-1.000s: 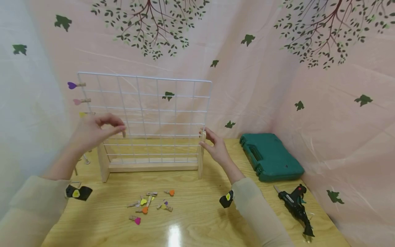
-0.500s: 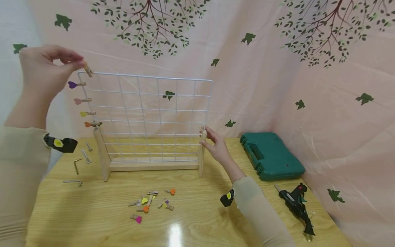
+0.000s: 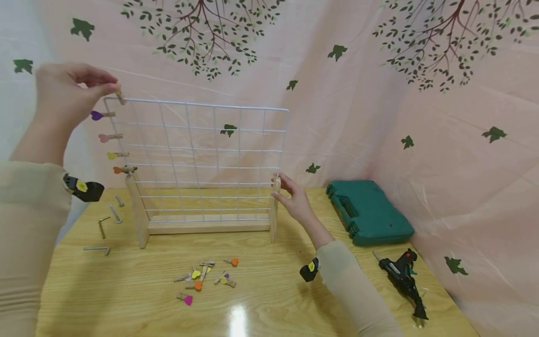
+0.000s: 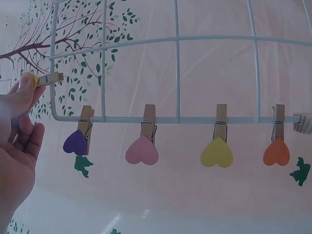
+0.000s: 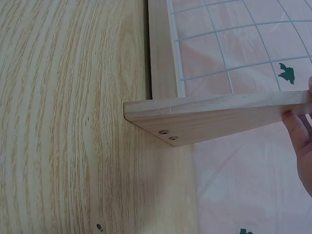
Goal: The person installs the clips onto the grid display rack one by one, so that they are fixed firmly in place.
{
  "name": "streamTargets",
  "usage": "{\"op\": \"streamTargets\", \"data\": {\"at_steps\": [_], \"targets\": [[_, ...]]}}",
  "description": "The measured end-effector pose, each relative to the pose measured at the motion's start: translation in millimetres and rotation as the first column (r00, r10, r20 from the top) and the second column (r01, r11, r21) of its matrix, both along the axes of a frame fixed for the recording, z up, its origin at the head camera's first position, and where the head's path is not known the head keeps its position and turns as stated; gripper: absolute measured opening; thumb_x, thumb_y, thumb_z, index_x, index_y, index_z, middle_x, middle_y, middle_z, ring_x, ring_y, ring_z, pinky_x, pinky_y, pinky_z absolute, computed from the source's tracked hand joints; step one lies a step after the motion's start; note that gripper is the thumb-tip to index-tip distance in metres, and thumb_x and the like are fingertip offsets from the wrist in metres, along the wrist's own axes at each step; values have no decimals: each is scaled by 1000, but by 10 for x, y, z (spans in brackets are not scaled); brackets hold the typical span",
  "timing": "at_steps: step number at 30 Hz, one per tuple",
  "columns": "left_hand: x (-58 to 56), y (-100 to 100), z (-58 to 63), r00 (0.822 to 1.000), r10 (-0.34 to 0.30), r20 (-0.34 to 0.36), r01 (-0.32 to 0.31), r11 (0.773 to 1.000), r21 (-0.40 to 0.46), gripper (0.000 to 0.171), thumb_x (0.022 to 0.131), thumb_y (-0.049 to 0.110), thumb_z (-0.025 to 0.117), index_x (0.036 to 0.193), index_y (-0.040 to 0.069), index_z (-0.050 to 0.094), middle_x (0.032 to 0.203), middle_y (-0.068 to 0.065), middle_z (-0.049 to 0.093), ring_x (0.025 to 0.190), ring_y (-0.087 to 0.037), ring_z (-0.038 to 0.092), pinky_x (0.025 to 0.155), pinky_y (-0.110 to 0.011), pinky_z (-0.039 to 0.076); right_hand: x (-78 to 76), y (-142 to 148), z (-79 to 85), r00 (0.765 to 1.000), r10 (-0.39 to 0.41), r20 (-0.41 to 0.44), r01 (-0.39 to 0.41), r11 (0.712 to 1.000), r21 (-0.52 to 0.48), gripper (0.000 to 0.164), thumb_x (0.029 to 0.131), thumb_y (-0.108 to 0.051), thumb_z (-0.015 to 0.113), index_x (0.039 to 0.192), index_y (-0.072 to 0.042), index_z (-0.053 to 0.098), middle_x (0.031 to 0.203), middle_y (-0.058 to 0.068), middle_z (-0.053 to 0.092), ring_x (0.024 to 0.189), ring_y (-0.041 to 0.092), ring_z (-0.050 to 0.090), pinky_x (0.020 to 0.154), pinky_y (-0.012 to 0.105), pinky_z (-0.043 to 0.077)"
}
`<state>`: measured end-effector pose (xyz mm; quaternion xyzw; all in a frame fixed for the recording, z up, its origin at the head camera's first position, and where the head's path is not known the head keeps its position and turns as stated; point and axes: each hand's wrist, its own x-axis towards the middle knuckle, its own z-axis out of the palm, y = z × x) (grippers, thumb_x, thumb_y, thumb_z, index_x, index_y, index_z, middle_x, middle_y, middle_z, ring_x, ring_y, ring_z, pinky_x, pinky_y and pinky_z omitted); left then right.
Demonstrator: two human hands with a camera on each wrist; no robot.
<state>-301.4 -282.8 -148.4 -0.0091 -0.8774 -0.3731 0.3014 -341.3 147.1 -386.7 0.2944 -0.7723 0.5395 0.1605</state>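
Observation:
My left hand (image 3: 69, 96) is at the top left corner of a white wire grid (image 3: 202, 105), pinching a small wooden clothespin (image 4: 51, 79) with a yellow end between thumb and fingertips. In the left wrist view the clothespin's free end overlaps the grid's corner wire; whether it bites the wire I cannot tell. Along the grid's left side are clipped clothespins with purple (image 4: 75, 142), pink (image 4: 142, 151), yellow (image 4: 217, 153) and orange (image 4: 276, 152) hearts. My right hand (image 3: 296, 202) holds the stand's right wooden upright (image 3: 274, 220) near its top.
Several loose heart clothespins (image 3: 198, 285) lie on the table before the stand. Bolts (image 3: 115, 213) and hex keys (image 3: 97, 248) lie at left. A green case (image 3: 375, 215) and a black glue gun (image 3: 403, 278) sit at right. A patterned curtain (image 3: 337, 121) hangs behind.
My left hand has risen from the grid's lower left to its top left corner with the clothespin, then shifted only slightly. The right hand stays on the upright.

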Motion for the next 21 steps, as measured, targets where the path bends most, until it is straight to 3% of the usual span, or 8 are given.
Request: {"op": "streamTargets", "data": {"at_steps": [4, 7, 10, 13, 15, 16, 21], "targets": [[37, 11, -19, 1000, -11, 24, 11, 1000, -6, 32, 83, 37, 58, 112, 24, 61, 84, 26, 50, 81, 7, 39, 52, -9, 35, 21, -11, 25, 1000, -3, 9, 3, 1000, 12, 55, 80, -4, 63, 130, -2, 43, 118, 16, 57, 109, 27, 53, 95, 41, 39], [96, 57, -53, 1000, 18, 6, -18, 1000, 3, 34, 84, 38, 56, 116, 27, 58, 90, 24, 49, 89, 7, 39, 58, -6, 35, 87, -35, 99, 1000, -2, 8, 2, 1000, 17, 54, 79, 1, 62, 129, 3, 42, 118, 21, 55, 110, 31, 52, 95, 43, 38], [189, 145, -133, 997, 43, -69, -40, 998, 53, 32, 84, 37, 57, 115, 29, 59, 93, 22, 49, 93, 6, 37, 64, -5, 35, 176, -65, 188, 1000, -5, 25, 4, 1000, 23, 54, 79, 3, 62, 129, 5, 42, 118, 24, 54, 110, 32, 51, 96, 43, 37], [305, 256, -234, 984, 34, -173, -18, 996, 92, 29, 83, 31, 61, 111, 24, 62, 93, 19, 54, 89, 4, 40, 59, -6, 39, 220, -73, 224, 999, -9, 39, 8, 1000, 25, 54, 79, 3, 62, 129, 3, 42, 118, 23, 54, 111, 31, 51, 97, 41, 37], [363, 323, -334, 972, 3, -233, 15, 997, 74, 28, 81, 29, 63, 109, 21, 64, 96, 17, 59, 85, 4, 45, 65, -8, 40, 224, -68, 227, 999, -6, 37, 5, 1000, 24, 54, 79, 3, 61, 129, 3, 41, 119, 23, 53, 112, 31, 51, 97, 42, 37], [393, 357, -395, 969, -21, -247, 39, 997, 69, 28, 80, 27, 65, 107, 20, 64, 96, 15, 61, 83, 4, 47, 62, -8, 41, 221, -63, 225, 1000, -1, 32, 0, 1000, 20, 54, 79, 3, 61, 129, 3, 41, 119, 23, 53, 112, 32, 51, 96, 43, 37], [531, 513, -844, 967, -148, -207, 142, 989, -43, 33, 79, 25, 67, 110, 16, 62, 102, 6, 65, 81, 4, 52, 73, -9, 36, 211, -54, 223, 1000, 4, 14, -5, 1000, 18, 54, 79, 3, 61, 129, 3, 41, 119, 24, 53, 111, 32, 51, 97, 42, 37]]}}
